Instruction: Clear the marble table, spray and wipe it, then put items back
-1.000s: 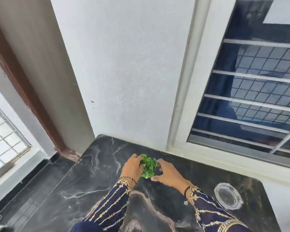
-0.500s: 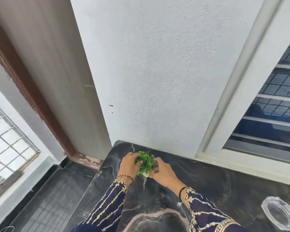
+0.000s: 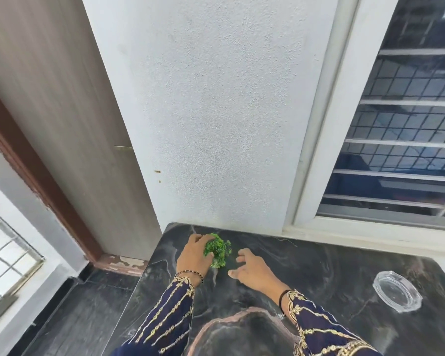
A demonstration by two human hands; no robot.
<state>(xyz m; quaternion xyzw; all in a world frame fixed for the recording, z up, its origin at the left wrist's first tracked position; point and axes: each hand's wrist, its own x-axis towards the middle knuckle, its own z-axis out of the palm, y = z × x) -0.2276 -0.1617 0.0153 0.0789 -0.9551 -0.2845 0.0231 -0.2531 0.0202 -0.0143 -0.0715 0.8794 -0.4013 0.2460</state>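
The plant (image 3: 217, 250), a small bushy green tuft, sat near the far left corner of the dark marble table (image 3: 319, 273), close to the white wall (image 3: 216, 111). The left hand (image 3: 194, 255) was against its left side, fingers (image 3: 198, 238) curled around the foliage and touching it; whether they gripped it firmly could not be told. The right hand (image 3: 253, 269) lay just beside the plant on its right, apart from it, with its fingers (image 3: 242, 255) spread and loosely bent toward the leaves, thumb low near the table. Whatever pot or base the plant had was hidden by the leaves and the left hand.

Both sleeves were dark blue with gold embroidery, and each wrist bore a thin dark band. A clear glass dish (image 3: 397, 291) rested flat on the table well to the right, toward the right edge. A barred window (image 3: 409, 129) stood behind the table on the right, and a brown-framed door (image 3: 52, 119) on the left.
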